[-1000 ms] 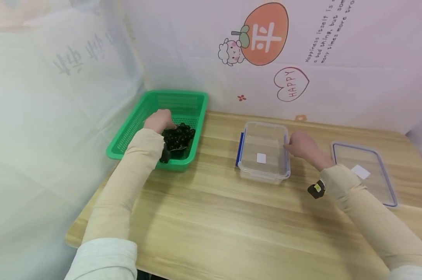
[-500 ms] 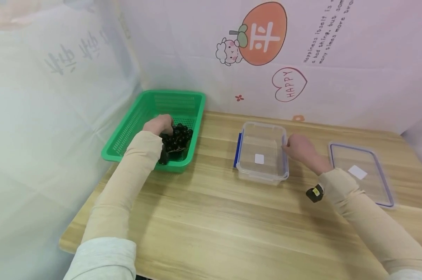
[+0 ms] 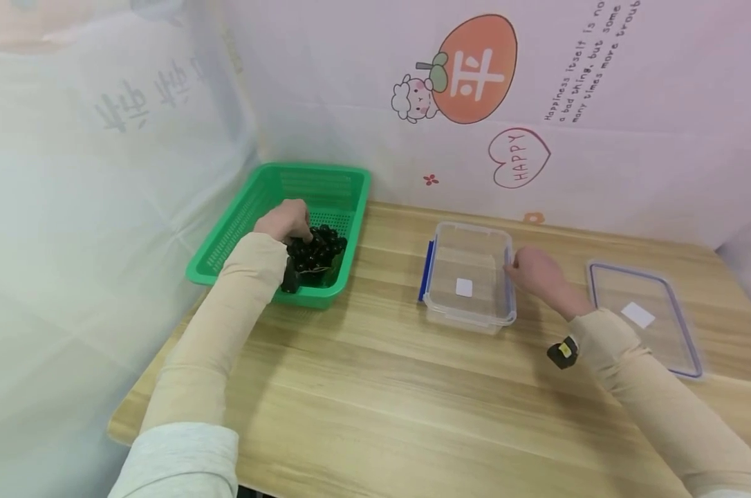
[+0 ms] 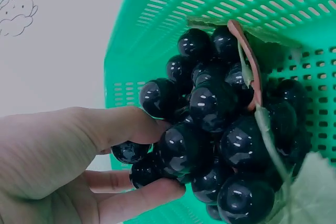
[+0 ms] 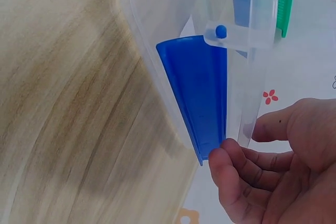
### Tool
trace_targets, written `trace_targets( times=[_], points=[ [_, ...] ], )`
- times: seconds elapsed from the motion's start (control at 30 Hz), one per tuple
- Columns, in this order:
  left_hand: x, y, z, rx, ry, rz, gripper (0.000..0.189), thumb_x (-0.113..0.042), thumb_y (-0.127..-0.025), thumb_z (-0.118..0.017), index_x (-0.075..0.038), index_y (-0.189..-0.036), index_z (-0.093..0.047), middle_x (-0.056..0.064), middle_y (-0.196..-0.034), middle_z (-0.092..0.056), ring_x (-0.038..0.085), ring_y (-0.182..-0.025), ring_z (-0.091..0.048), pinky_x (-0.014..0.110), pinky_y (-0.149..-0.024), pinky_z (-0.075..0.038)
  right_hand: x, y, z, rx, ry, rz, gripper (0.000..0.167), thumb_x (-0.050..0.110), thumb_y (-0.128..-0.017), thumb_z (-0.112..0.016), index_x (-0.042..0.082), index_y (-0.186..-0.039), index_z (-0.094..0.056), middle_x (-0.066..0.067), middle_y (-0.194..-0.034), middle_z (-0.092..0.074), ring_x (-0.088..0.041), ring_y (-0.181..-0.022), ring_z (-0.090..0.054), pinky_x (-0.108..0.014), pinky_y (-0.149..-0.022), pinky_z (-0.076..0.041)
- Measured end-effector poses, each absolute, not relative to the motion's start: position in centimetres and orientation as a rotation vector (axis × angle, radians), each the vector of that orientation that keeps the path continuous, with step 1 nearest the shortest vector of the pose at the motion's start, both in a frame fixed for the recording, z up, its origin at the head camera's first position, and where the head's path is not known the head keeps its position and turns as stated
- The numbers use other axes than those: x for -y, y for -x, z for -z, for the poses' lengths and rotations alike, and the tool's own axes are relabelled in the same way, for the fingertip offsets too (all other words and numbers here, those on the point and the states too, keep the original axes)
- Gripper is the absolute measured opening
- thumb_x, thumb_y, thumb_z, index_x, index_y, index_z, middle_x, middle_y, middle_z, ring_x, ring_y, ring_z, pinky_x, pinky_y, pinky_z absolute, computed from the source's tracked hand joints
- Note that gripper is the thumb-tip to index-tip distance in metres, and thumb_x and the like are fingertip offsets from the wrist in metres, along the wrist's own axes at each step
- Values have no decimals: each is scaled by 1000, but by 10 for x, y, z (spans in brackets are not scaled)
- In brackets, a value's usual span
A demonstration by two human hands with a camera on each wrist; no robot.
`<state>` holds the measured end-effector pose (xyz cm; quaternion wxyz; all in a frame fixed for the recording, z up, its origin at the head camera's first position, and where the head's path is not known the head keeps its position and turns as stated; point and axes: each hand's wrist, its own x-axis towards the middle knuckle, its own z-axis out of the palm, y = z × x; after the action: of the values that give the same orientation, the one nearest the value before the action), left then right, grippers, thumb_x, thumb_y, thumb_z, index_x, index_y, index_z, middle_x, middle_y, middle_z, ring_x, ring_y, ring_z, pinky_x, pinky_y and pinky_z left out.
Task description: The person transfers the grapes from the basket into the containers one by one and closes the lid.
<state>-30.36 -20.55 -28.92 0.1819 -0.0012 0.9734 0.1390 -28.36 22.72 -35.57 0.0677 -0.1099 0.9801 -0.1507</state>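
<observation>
A bunch of dark, glossy grapes (image 4: pixel 215 103) with a brown stem and green leaves lies in a green plastic basket (image 3: pixel 352 259) at the left. My left hand (image 3: pixel 285 220) reaches in and grips the bunch at its side, thumb on top and fingers around the lower grapes. A clear plastic food container (image 3: pixel 469 266) without its lid stands mid-table. My right hand (image 3: pixel 537 270) holds its right wall at the rim. In the right wrist view the thumb is on the inner side, and curled fingertips (image 5: pixel 219 166) meet the blue latch (image 5: pixel 197 95) outside.
The container's clear lid (image 3: pixel 655 342), with a blue seal and a white label, lies on the wooden table (image 3: pixel 375 415) at the right, beside my right forearm. A printed white sheet (image 3: pixel 326 83) covers the wall behind, close to the basket's back rim.
My left hand has dipped slightly and its fingers have closed in on the grapes. My right hand keeps its hold on the container. The head view has shifted a little.
</observation>
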Motion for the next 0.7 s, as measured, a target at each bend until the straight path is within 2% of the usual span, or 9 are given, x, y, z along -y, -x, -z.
trace_targets(
  times=[0.03,0.13,0.3,0.4,0.57,0.7],
  points=[
    [207,304,289,-2751,5,-409,36,-14,-90,-59,-14,-62,-37,-4,-51,-26,15,-52,-50,29,-54,-42,-227,283,356,-2955,329,452,37,17,-92,-50,10,-57,-42,4,-49,-38,-10,-46,-35,-23,-44,-32],
    [211,302,284,-2774,-2,-462,31,-14,-90,-60,-14,-65,-42,-3,-55,-36,20,-59,-58,32,-59,-47,-228,282,356,-2957,324,447,37,18,-92,-49,10,-56,-41,4,-49,-37,-10,-46,-35,-23,-44,-31],
    [218,302,275,-2820,21,-526,33,-15,-90,-59,-14,-64,-40,-5,-51,-35,26,-67,-65,39,-70,-53,-227,281,355,-2966,324,446,39,18,-92,-49,11,-55,-40,5,-48,-36,-10,-46,-34,-23,-44,-31],
    [222,303,269,-2846,58,-544,34,-17,-90,-59,-14,-62,-41,-6,-46,-34,26,-68,-66,39,-69,-53,-227,281,355,-2966,324,445,39,18,-92,-49,10,-55,-41,4,-49,-37,-10,-46,-35,-24,-44,-31],
    [224,303,263,-2880,105,-595,35,-18,-90,-60,-14,-60,-42,-5,-45,-33,17,-53,-57,31,-55,-46,-227,281,356,-2956,312,452,37,18,-93,-49,9,-58,-43,3,-50,-39,-11,-46,-36,-23,-44,-32],
    [224,304,262,-2923,99,-613,41,-18,-90,-60,-15,-56,-37,-6,-45,-27,10,-41,-37,26,-49,-37,-228,281,357,-2958,305,454,35,18,-93,-49,7,-60,-46,2,-51,-42,-11,-47,-38,-23,-44,-33]
  ],
)
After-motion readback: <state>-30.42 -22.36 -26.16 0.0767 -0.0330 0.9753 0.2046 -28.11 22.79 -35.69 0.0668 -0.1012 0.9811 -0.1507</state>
